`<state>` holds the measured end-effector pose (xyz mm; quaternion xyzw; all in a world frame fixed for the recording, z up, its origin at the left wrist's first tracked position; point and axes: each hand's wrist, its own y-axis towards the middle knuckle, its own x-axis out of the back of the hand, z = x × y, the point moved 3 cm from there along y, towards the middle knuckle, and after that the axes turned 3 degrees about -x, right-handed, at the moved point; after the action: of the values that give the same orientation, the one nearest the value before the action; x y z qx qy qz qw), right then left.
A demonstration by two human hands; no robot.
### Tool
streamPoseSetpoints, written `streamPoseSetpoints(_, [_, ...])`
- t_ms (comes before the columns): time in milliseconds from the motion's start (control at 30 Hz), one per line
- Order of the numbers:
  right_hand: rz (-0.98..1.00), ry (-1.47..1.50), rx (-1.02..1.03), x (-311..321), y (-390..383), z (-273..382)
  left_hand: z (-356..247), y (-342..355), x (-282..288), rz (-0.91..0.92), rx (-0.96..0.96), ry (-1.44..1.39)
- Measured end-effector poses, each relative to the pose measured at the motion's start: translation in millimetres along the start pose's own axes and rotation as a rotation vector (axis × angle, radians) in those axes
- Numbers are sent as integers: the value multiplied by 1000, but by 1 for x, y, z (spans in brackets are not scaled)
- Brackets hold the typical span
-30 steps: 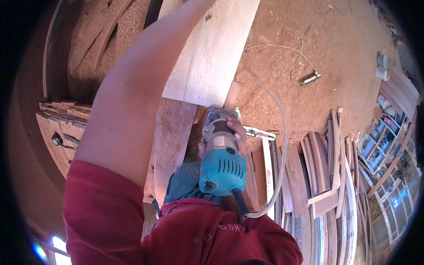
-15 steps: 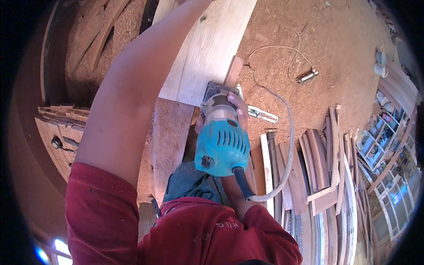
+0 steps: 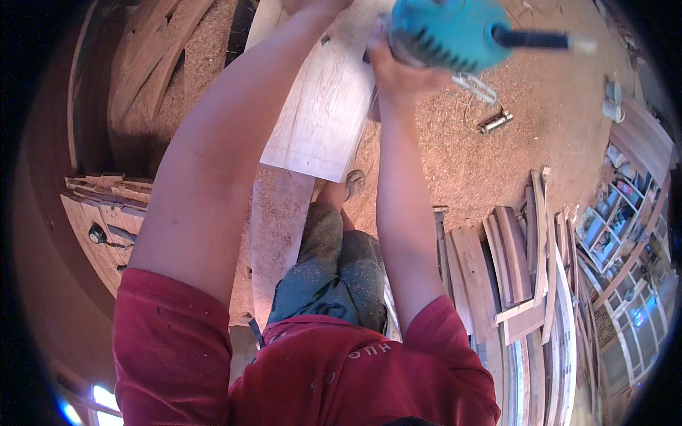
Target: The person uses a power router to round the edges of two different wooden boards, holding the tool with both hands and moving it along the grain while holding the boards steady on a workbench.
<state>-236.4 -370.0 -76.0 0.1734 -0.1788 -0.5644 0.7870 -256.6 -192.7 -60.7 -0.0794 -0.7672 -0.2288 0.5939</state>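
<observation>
My right hand (image 3: 399, 71) grips a teal electric trim router (image 3: 451, 32) by its body, near the far right edge of a pale wooden board (image 3: 320, 124). The router's black cord sleeve (image 3: 533, 38) points to the right; motion blurs the tool, and its base is mostly hidden behind its body. At the upper edge of the picture, my left hand (image 3: 316, 4) rests at the board's far part, its fingers cut off from view. Under the near end of the board lies another sawdust-strewn plank (image 3: 280, 227).
Sawdust covers the floor (image 3: 455, 156), where a small metal-bodied thing (image 3: 495, 122) lies with a cord. Stacked planks (image 3: 508, 263) stand at the right, beside white-framed racks (image 3: 607, 234). More cut boards (image 3: 106, 220) lie at the left.
My right hand has carried the router from the board's near right corner far forward along its right side, turning it so the cord points right. My left hand has come slightly nearer.
</observation>
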Motion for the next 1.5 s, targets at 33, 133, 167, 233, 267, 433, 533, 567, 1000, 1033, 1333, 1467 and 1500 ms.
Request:
streamPoseSetpoints(33, [-25, 15, 32, 2, 6, 4, 1, -2, -1, -18, -6, 9])
streamPoseSetpoints(133, [35, -200, -29, 24, -17, 11, -1, -1, -4, 12, 8, -11])
streamPoseSetpoints(167, [37, -96, -216, 33, -40, 12, -2, 0, -3, 26, 6, -9])
streamPoseSetpoints(233, [-27, 106, -580, 57, -85, 14, -7, -1, -1, 54, 5, -21])
streamPoseSetpoints(267, [-37, 216, -636, 60, -108, 40, 7, 1, -1, 43, 15, 9])
streamPoseSetpoints(433, [51, -32, 79, 106, -211, 107, 0, 3, 2, 64, 2, -13])
streamPoseSetpoints(533, [162, -48, 114, 119, -206, 115, -2, -2, 4, 85, -2, -22])
streamPoseSetpoints(567, [155, -55, 119, 116, -196, 114, -3, -3, 6, 92, -7, -25])
streamPoseSetpoints(1000, [53, -105, 139, 51, -47, 35, 6, 1, -18, -6, -179, -40])
streamPoseSetpoints(1033, [23, -55, 103, 43, -39, 27, 7, 2, -17, -4, -179, -7])
streamPoseSetpoints(1333, [-124, 53, 132, -11, 75, -22, 4, 5, -12, 46, -162, 123])
streamPoseSetpoints(1467, [-117, 80, 105, -31, 124, -38, 2, 8, -5, 103, -203, 108])
streamPoseSetpoints(1500, [-111, 93, 96, -36, 132, -41, 1, 9, -4, 109, -204, 104])
